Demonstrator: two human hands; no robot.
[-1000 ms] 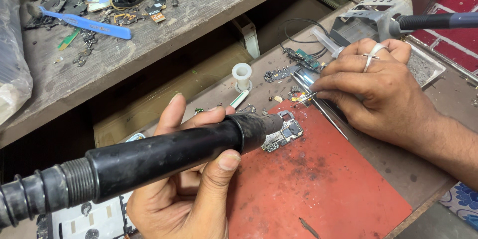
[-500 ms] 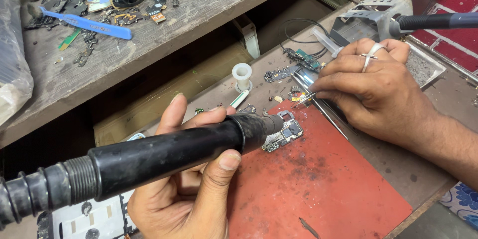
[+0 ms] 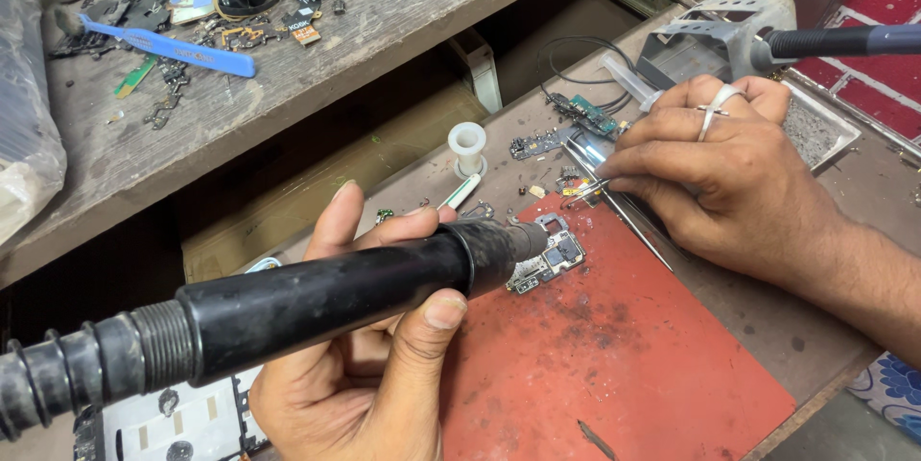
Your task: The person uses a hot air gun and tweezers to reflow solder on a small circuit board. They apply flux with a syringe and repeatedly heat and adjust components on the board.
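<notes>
My left hand (image 3: 369,365) is clenched round the black hot-air wand (image 3: 317,298), long axis running left-to-right, nozzle tip just touching or hovering over the small circuit board (image 3: 549,261), can't tell which. Board lies on the red mat (image 3: 614,365), right of that grip. My right hand (image 3: 729,173) pinches tweezers (image 3: 587,189) just beyond the board, slightly farther off. White spool (image 3: 467,142) stands behind the board on the table (image 3: 767,327).

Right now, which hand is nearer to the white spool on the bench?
Left. The left hand, holding the black hot-air handle, has its raised finger just below-left of the white spool. The right hand, gripping tweezers, sits farther right.
</notes>
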